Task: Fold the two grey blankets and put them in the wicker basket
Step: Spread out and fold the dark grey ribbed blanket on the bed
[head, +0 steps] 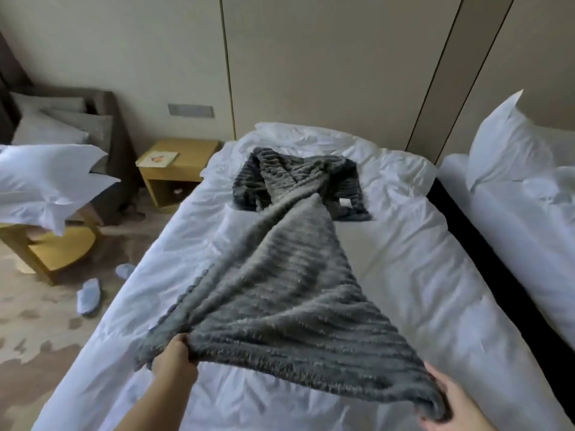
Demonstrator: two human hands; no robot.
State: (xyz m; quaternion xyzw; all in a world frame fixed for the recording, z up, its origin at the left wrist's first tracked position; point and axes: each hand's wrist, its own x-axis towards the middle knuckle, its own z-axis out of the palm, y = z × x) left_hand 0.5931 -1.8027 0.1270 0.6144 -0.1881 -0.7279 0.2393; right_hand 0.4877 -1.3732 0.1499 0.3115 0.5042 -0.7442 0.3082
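Left of bed (404,275), on the floor: 2 slippers (88,295), 1 nightstand (174,169) near the head end, 1 white pillow (46,178) on a low table further out.

left grip (175,357): fist clamped on the near left corner of the grey blanket (280,290), over the foot end of bed.

Blanket on the bed, long axis straight away from both grips toward the head end. Near edge lifted and stretched crosswise between the grips, middle bunched narrow, far end piled at the head end.

Darker ribbed grey heap (249,181) under that far end. Second blanket or same one's other face: cannot tell. Count: 1 sure, 2 likely.

right grip (451,399): fingers curled round the near right corner, thumb on top.

Both grips level on the near edge, neither nearer; far end well apart from both. Likely next: pull back and shake flat, or walk the near edge up to the far one. Snag risk at the heap.

Right of bed: 1 second bed (529,244) with 1 pillow (504,144).

Wicker basket: not in view.
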